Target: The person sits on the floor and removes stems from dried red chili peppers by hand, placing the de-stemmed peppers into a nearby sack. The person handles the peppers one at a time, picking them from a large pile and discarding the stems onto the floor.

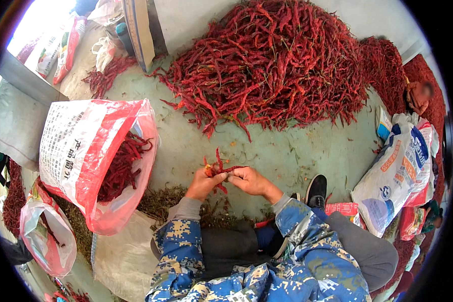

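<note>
My left hand (202,185) is closed on several red chili peppers (218,162) that stick out above and below its fingers, one of them orange-red. Beside it, my right hand (251,181) pinches one end of a chili between thumb and fingers, the two thumbs almost touching. Beyond both hands rises a large heap of dried-looking red chilies (271,68), many with stems. To the left, an open woven plastic sack (68,147) with red and white print leans over, with red chilies (122,170) inside it.
Stems and plant scraps (162,202) lie near my legs on the green floor (196,139). A smaller open sack (49,241) is at lower left. Full-looking white sacks (389,185) stand at the right. Another person (419,96) sits at the far right by more chilies. A pillar edge (137,34) stands at upper left.
</note>
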`<state>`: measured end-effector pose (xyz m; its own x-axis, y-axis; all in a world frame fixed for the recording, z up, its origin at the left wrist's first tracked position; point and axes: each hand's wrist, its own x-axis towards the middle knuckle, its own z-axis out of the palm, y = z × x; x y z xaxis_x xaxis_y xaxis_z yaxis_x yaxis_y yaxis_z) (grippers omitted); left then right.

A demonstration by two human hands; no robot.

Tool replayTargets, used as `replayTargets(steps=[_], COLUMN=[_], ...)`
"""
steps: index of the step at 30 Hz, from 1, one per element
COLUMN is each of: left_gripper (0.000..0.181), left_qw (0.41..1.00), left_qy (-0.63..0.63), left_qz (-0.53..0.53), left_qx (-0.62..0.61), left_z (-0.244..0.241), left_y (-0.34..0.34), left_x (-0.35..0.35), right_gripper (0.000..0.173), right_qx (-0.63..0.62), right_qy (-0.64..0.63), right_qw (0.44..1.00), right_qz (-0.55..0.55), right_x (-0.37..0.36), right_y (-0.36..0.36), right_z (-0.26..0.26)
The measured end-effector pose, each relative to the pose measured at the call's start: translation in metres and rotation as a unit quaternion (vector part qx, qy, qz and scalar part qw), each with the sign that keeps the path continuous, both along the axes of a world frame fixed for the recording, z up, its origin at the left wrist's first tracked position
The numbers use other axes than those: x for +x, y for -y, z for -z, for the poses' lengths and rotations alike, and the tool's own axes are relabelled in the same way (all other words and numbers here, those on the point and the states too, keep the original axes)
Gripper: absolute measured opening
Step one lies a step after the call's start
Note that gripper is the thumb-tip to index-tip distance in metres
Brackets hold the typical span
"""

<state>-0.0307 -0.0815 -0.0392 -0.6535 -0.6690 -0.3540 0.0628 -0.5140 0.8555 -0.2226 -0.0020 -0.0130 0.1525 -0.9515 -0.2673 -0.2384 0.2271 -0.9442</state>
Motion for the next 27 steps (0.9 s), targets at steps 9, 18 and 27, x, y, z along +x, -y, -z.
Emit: replayTargets(steps=[9,18,27], left_gripper=[0.012,0.018,0.019], left_qw=[0.978,0.984,0.975], left_qy=[0.046,-0.053,-0.028], left_qz=[-0.063,-0.164,-0.201], left_qx=[-0.193,0.036,0.091], left_z=[-0.005,-0.021,-0.022], left_y=[-0.011,0.0,0.007], left_x=[-0.004,0.002,-0.001], right_gripper=[0.028,0.04,0.033], right_qx=[0.07,-0.076,-0.056], right_qy=[0.189,-0.175,-0.359], right_qw=[0.941,0.956,0.912], right_qz=[0.273,0.224,0.19], right_x=[0.035,-0.049,-0.082], right_y=[0.011,0.046,0.093], right_z=[0.042,0.044,0.067])
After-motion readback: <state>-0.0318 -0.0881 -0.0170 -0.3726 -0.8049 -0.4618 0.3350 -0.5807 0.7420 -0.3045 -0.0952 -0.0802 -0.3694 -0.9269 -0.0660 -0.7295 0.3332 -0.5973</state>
